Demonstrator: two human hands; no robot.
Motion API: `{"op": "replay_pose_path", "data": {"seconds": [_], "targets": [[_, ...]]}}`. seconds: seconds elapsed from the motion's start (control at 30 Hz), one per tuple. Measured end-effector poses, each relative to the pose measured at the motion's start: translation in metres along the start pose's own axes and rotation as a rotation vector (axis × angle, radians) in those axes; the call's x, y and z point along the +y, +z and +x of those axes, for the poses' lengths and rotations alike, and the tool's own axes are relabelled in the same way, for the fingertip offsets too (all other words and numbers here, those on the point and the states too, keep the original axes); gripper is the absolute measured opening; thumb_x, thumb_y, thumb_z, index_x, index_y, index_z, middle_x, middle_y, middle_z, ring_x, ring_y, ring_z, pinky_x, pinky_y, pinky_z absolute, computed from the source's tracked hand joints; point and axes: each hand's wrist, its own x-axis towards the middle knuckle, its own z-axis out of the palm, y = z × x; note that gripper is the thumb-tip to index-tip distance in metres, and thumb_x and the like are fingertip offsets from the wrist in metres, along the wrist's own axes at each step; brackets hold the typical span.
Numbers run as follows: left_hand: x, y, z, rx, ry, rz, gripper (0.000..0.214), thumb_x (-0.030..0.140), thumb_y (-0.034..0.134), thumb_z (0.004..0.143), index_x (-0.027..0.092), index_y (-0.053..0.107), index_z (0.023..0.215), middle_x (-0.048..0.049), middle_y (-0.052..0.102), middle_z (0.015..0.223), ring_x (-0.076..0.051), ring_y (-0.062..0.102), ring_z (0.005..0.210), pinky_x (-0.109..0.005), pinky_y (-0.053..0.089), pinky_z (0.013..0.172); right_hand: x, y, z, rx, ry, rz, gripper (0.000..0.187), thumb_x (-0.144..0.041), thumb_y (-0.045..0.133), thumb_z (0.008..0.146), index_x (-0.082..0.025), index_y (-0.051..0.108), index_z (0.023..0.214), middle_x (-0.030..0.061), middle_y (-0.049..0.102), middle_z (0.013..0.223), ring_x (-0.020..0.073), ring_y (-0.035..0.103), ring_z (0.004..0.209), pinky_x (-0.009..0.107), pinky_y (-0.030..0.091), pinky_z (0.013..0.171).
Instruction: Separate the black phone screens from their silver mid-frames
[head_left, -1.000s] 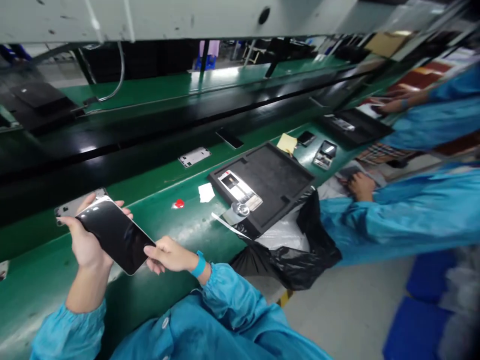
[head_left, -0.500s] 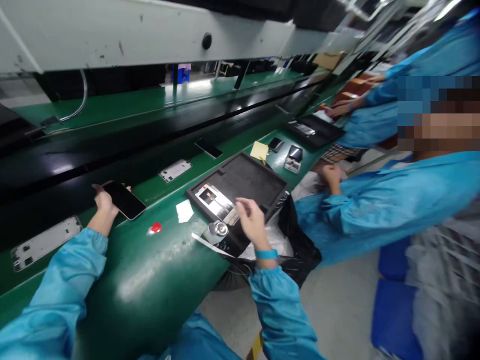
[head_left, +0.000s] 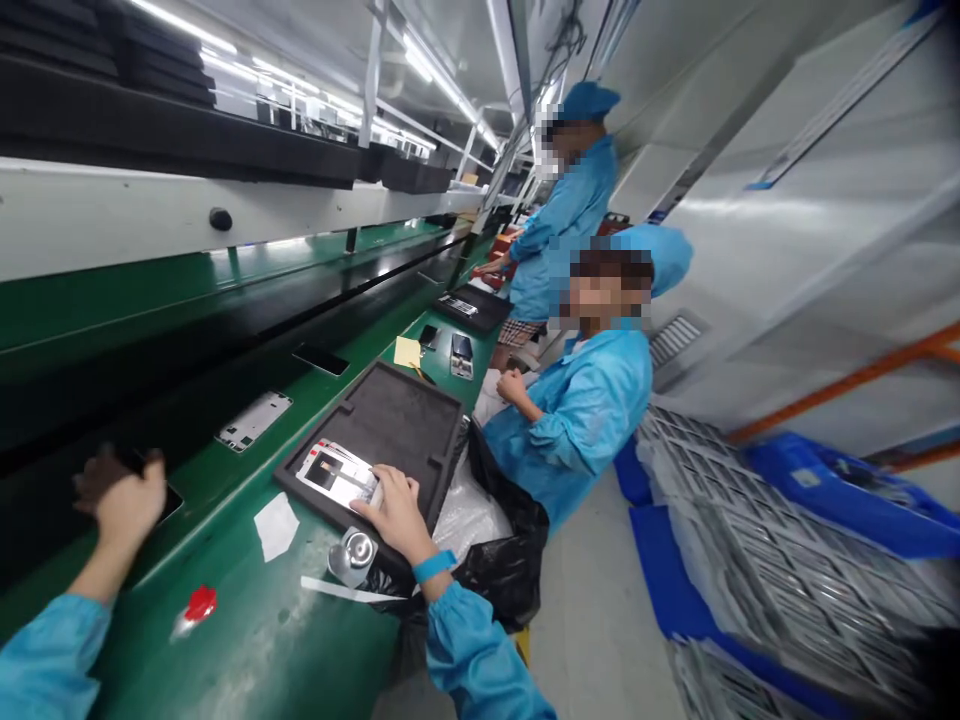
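Observation:
My left hand (head_left: 124, 495) is at the dark strip along the bench, blurred, its fingers apart. Beside and partly behind it lies a black smartphone (head_left: 173, 503), with only one corner showing. My right hand (head_left: 399, 508) has its thumb and fingers around the near end of an open phone body (head_left: 334, 472), white and silver with a dark patch. That phone body rests on a black foam tray (head_left: 397, 405). Just below the tray stands a small metal-topped container (head_left: 357, 552).
A white paper piece (head_left: 276, 527) and a red-capped item (head_left: 199, 604) lie on the green bench. Farther along are a phone frame (head_left: 255, 420), a dark phone (head_left: 321, 359) and yellow notes (head_left: 407, 351). A black bag (head_left: 517, 560) hangs at the edge; a co-worker (head_left: 581, 410) sits beyond.
My view has swung up and right. My left hand has lowered the smartphone onto the dark strip and loosened its fingers. My right hand has come down onto the open phone body.

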Motion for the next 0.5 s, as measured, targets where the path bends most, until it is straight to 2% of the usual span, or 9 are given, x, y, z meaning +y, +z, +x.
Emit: {"op": "replay_pose_path", "data": {"seconds": [0.03,0.07,0.1,0.13,0.17,0.23,0.3,0.4,0.5], "targets": [[-0.008,0.012,-0.003,0.032,0.067,0.129,0.098,0.066,0.076,0.083,0.022,0.041,0.163,-0.0191,0.003,0.186,-0.056,-0.025,0.164,-0.089,0.011,0.121,0.001,0.0,-0.001,0.002,-0.007,0.01,0.037,-0.04,0.072,0.1,-0.021,0.067,0.131,0.0161,0.07,0.139,0.0327,0.063,0.133,0.047,0.042,0.111],[-0.015,0.025,-0.005,0.001,0.115,0.224,0.108,0.063,0.084,0.076,0.011,0.044,0.162,-0.0288,0.006,0.183,-0.058,-0.019,0.165,-0.086,-0.001,0.124,0.002,0.0,-0.002,0.0,-0.015,0.019,0.037,-0.04,0.071,0.1,-0.02,0.066,0.131,0.0166,0.07,0.138,0.0333,0.063,0.133,0.048,0.041,0.111],[-0.021,0.038,-0.006,-0.044,0.182,0.35,0.115,0.06,0.086,0.075,0.002,0.042,0.164,-0.0364,0.011,0.18,-0.058,-0.011,0.167,-0.079,-0.012,0.127,0.003,0.001,-0.003,0.004,-0.026,0.029,0.037,-0.041,0.07,0.101,-0.019,0.065,0.131,0.0172,0.07,0.137,0.0341,0.062,0.133,0.049,0.041,0.111],[-0.026,0.051,-0.004,-0.147,0.247,0.655,0.122,0.069,0.074,0.084,-0.008,0.03,0.167,-0.0435,0.009,0.176,-0.061,-0.007,0.165,-0.082,-0.013,0.124,0.005,0.002,-0.005,0.021,-0.038,0.039,0.038,-0.043,0.068,0.102,-0.019,0.064,0.131,0.018,0.07,0.137,0.035,0.062,0.133,0.05,0.04,0.111],[-0.031,0.063,-0.001,-0.197,0.258,0.74,0.126,0.069,0.078,0.083,-0.01,0.029,0.167,-0.045,0.015,0.174,-0.062,-0.004,0.165,-0.08,-0.015,0.125,0.008,0.003,-0.006,0.053,-0.053,0.049,0.04,-0.047,0.066,0.102,-0.018,0.063,0.13,0.0186,0.069,0.136,0.0357,0.062,0.132,0.051,0.04,0.111],[-0.038,0.078,0.011,-0.251,0.235,0.8,0.122,0.07,0.08,0.083,-0.003,0.034,0.169,-0.0401,0.037,0.169,-0.063,0.012,0.164,-0.082,-0.007,0.126,0.014,0.006,-0.008,0.164,-0.067,0.075,0.046,-0.059,0.063,0.102,-0.018,0.064,0.124,0.0183,0.071,0.128,0.0362,0.064,0.125,0.052,0.041,0.108],[-0.041,0.086,0.024,-0.287,0.222,0.815,0.099,0.066,0.076,0.091,0.008,0.046,0.165,-0.0301,0.051,0.164,-0.055,0.027,0.163,-0.08,0.004,0.13,0.02,0.008,-0.008,0.273,-0.059,0.099,0.056,-0.073,0.058,0.099,-0.019,0.064,0.112,0.0156,0.073,0.113,0.0353,0.067,0.111,0.051,0.043,0.103],[-0.041,0.09,0.032,-0.322,0.24,0.783,0.061,0.052,0.07,0.102,0.019,0.06,0.152,-0.017,0.058,0.159,-0.039,0.05,0.152,-0.07,0.03,0.129,0.023,0.008,-0.007,0.319,-0.038,0.108,0.066,-0.086,0.051,0.094,-0.021,0.062,0.097,0.0117,0.071,0.096,0.033,0.066,0.095,0.048,0.045,0.095],[-0.035,0.082,0.027,-0.326,0.276,0.66,0.05,0.047,0.07,0.104,0.019,0.064,0.145,-0.0146,0.061,0.152,-0.035,0.059,0.14,-0.064,0.045,0.12,0.021,0.003,-0.005,0.314,-0.037,0.106,0.069,-0.09,0.043,0.095,-0.024,0.058,0.083,0.0096,0.067,0.084,0.03,0.063,0.084,0.043,0.047,0.085]]}}
